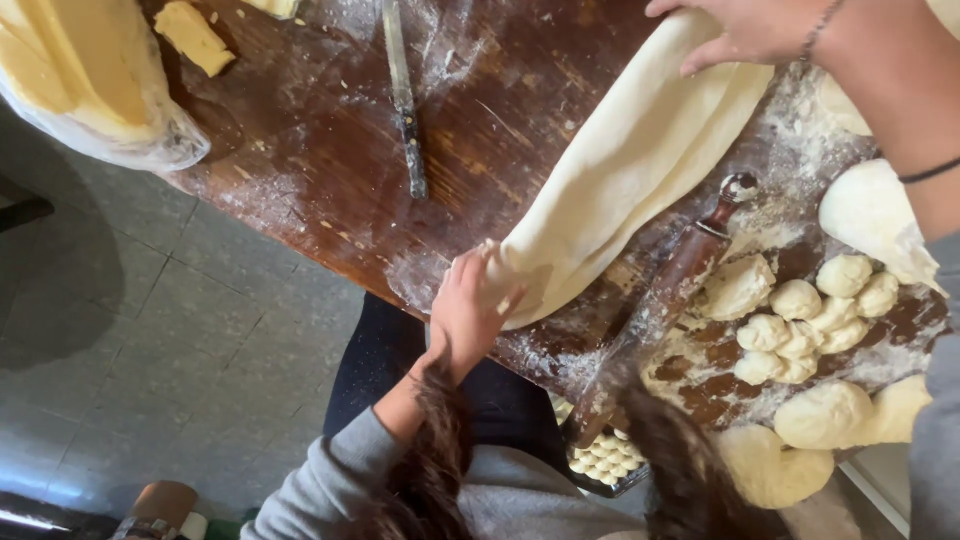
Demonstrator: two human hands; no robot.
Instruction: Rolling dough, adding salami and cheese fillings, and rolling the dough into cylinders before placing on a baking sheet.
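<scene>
Nearest, the left hand (465, 312) has its grip closed on the lower end of the long pale rolled sheet of dough (625, 165), which lies diagonally across the floured dark wooden tabletop (320, 150). Just beside it rests a dark wooden rolling pin (665, 300), with small pale dough balls (810, 320) clustered near it. Farther off, the right hand (750, 30) presses open fingers on the dough's upper end, beyond a long metal knife (403, 95).

I see a dark, glossy wooden table (330, 150), scratched and dusted matt with flour; on it, the dough sheet (630, 160) looks smooth and soft, the rolling pin (680, 280) beside it polished wood, the knife (403, 95) dull metal
</scene>
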